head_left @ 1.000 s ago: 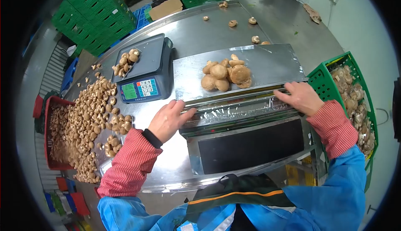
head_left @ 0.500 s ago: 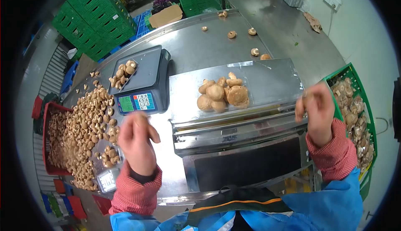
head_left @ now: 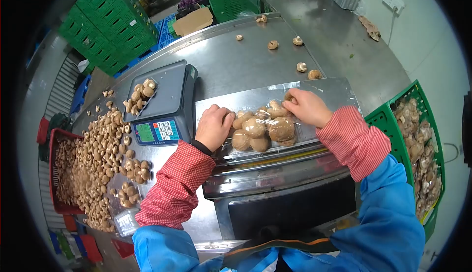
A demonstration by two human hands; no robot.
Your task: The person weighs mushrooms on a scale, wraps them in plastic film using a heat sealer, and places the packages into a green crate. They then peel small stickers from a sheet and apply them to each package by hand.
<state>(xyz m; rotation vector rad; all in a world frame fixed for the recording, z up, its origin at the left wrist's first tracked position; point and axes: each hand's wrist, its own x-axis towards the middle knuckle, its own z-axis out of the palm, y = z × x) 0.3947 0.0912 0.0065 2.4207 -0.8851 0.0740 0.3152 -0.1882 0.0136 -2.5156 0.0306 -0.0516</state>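
Clear plastic film lies stretched over a group of brown mushrooms on the metal wrapping machine. At the left side of the group, my left hand pinches the film, its fingers closed together. My right hand reaches in from the right, thumb and fingers closed on the film at the upper right of the mushrooms. The tray beneath them is hard to make out.
A scale with a tray of mushrooms stands left. Beyond it lie a large mushroom pile and a red basket. A green crate of packed mushrooms stands right. Loose mushrooms dot the back table.
Both hands have moved inward from either side to the mushrooms and hold the film. The film now covers the mushrooms, which were uncovered before.
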